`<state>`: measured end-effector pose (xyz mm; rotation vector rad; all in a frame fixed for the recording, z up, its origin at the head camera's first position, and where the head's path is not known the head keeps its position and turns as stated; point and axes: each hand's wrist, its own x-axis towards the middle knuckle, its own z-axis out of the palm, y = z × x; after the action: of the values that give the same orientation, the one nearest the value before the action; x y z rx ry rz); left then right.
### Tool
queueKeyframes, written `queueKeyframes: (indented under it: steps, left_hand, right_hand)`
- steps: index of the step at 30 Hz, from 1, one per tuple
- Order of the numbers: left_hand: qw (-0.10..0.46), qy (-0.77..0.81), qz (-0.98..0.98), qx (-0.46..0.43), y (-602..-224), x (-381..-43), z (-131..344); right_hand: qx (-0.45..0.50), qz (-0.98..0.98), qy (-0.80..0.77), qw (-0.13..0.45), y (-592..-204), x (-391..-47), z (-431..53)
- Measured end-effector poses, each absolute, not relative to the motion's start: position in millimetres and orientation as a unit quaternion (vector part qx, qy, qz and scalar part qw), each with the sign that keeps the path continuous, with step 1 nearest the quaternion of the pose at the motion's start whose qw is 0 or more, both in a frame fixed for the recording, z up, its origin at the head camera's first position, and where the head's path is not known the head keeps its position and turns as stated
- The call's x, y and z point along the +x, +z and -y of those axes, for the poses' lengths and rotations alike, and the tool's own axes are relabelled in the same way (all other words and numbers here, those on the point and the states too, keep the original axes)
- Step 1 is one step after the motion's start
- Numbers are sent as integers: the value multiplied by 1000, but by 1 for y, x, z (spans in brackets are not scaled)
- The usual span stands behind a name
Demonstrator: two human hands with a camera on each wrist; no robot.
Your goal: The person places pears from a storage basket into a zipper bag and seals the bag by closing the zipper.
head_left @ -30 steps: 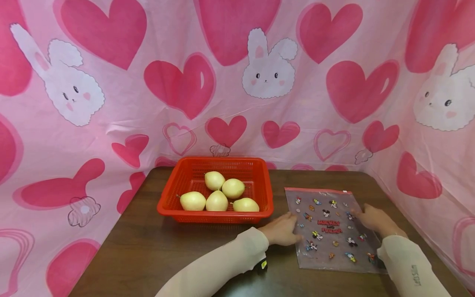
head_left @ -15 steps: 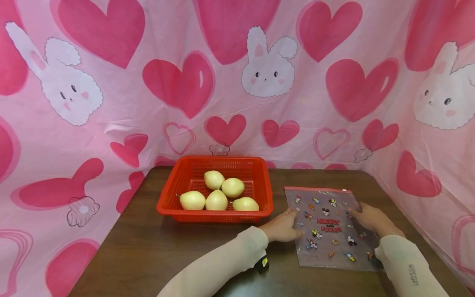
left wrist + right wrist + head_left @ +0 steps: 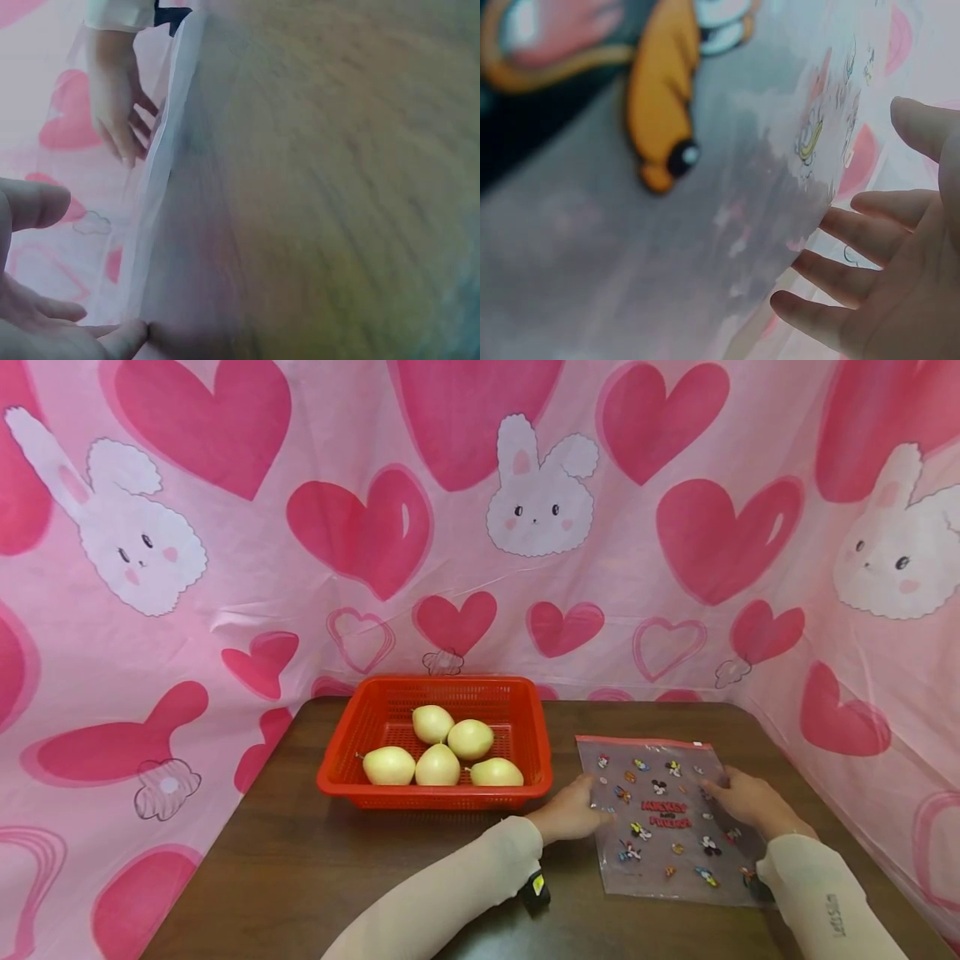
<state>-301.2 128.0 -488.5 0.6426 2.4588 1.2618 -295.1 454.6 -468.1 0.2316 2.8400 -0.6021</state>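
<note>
A clear zip bag [image 3: 660, 852] printed with cartoon figures and red lettering lies flat on the table, its red zip strip at the far end. At its left edge is my left hand [image 3: 570, 810]; in the left wrist view the thumb [image 3: 37, 204] stands apart from the fingers, and a fingertip meets the table edge line. My right hand [image 3: 757, 802] is at the bag's right side. Seen from the right wrist, its fingers [image 3: 840, 277] are extended, with their tips at the edge of the bag, and the thumb is apart. Neither hand grips anything.
Left of the bag stands a red plastic basket [image 3: 345, 790] holding several pale yellow pears [image 3: 438, 766]. Everything rests on a dark brown wooden table [image 3: 300, 877]. A pink cloth [image 3: 465, 577] with hearts and rabbits hangs around the back and sides.
My left hand has shifted slightly up along the bag's left edge. The right hand has moved slightly left over the bag's right edge. Bag and basket stay nearly in place.
</note>
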Motion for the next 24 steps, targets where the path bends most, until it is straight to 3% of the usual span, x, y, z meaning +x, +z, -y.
queueKeyframes:
  steps: [7,16,24]
  left_hand:
    - [129,483,-844,196,-491,-301,-131]
    - [149,575,-792,140,-493,-300,-133]
    - [143,638,-745,131,-497,-303,-134]
  right_hand:
    - [66,-969,-216,97,-468,-292,-458]
    - [79,-961,-249,94,-465,-291,-462]
    - [55,-971,-231,4,-464,-291,-467]
